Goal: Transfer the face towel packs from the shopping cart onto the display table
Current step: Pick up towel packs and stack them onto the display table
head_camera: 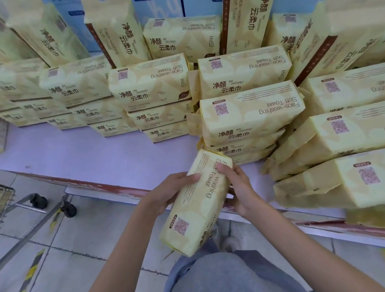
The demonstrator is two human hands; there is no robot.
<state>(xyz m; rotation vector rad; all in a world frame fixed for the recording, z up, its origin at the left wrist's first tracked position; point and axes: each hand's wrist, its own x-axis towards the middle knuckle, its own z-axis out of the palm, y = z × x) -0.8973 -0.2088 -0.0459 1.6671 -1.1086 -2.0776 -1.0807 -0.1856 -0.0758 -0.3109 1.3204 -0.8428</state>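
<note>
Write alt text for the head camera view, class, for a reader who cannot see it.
Both hands, left and right, hold one yellow towel pack at the front edge of a table stacked with matching packs. Part of a wire cart shows at the left, on a tiled floor.

A single wide-angle view is given from the person's head, directed forward and steeply downward; the counter (79, 152) is seen from close above, its near edge crossing the middle of the frame; the floor (65, 255) and the person's own legs are taken in below.
</note>
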